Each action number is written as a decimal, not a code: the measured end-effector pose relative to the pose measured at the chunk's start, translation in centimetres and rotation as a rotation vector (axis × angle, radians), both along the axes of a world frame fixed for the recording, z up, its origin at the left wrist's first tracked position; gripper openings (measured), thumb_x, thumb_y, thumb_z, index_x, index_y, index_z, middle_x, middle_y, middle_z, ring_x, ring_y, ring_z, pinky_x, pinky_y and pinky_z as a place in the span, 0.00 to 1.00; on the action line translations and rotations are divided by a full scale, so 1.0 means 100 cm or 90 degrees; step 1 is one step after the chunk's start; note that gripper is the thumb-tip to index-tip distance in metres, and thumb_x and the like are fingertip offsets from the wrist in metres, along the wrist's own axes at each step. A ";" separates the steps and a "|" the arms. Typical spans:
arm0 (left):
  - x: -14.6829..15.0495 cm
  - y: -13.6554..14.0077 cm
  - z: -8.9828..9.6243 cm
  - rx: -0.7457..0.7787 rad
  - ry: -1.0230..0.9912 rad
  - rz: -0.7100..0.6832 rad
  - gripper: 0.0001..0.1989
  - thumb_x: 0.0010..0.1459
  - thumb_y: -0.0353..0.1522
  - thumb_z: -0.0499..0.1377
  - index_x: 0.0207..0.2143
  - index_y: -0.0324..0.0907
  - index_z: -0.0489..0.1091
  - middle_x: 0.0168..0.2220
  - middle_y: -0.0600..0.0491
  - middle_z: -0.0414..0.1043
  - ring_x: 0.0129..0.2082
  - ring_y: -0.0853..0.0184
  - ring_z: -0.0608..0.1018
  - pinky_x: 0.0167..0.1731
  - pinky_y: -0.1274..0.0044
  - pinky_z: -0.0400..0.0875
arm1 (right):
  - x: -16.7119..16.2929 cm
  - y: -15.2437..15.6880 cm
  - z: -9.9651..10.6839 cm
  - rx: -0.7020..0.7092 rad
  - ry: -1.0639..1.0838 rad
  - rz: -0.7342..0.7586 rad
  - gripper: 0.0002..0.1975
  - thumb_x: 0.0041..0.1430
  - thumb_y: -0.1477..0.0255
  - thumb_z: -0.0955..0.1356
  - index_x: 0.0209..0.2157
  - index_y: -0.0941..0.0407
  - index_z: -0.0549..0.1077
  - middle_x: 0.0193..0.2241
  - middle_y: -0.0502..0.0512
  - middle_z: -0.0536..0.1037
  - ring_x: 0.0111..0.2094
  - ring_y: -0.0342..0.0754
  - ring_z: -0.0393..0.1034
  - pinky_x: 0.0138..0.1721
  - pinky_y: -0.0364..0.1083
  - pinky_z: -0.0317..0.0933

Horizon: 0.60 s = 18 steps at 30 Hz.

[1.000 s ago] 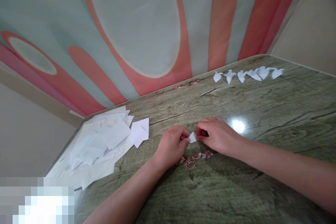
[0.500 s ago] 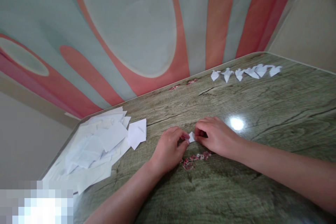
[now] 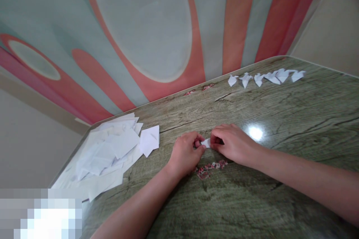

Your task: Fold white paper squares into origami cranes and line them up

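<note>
Between my two hands is a small folded piece of white paper [image 3: 206, 143], just above or on the wood-patterned table. My left hand [image 3: 187, 154] pinches its left end between thumb and fingers. On the other side, my right hand [image 3: 230, 142] has its curled fingertips closed on the right end. Most of the paper is hidden by the fingers, so its full shape cannot be made out.
A heap of loose white paper sheets [image 3: 112, 149] covers the table's left side, with a folded white square [image 3: 149, 140] beside it. Several folded paper birds [image 3: 258, 79] stand in a row at the back right. A patterned wall [image 3: 143, 26] borders the table [image 3: 280, 119].
The whole view has shifted slightly to the left, so things appear further right. Both hands still grip the folded paper, whose visible part now looks flatter and more strip-like.
</note>
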<state>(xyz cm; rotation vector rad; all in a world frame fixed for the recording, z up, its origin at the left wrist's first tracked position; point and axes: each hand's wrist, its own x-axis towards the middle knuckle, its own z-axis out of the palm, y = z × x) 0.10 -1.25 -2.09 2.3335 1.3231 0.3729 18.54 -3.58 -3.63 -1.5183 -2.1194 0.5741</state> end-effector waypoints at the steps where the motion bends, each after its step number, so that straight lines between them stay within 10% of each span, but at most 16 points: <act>1: 0.000 0.001 0.000 -0.006 -0.004 -0.001 0.08 0.52 0.29 0.58 0.36 0.43 0.71 0.28 0.57 0.70 0.32 0.68 0.72 0.33 0.77 0.64 | 0.002 0.001 0.000 -0.002 0.007 0.007 0.04 0.51 0.77 0.69 0.25 0.54 0.73 0.27 0.48 0.75 0.34 0.48 0.68 0.38 0.47 0.53; 18: -0.010 -0.005 0.000 0.152 0.083 -0.234 0.12 0.56 0.20 0.52 0.39 0.37 0.72 0.37 0.47 0.74 0.39 0.62 0.74 0.42 0.71 0.68 | 0.029 0.011 -0.003 0.119 -0.013 0.193 0.13 0.56 0.81 0.65 0.32 0.51 0.79 0.32 0.51 0.76 0.38 0.48 0.67 0.41 0.49 0.55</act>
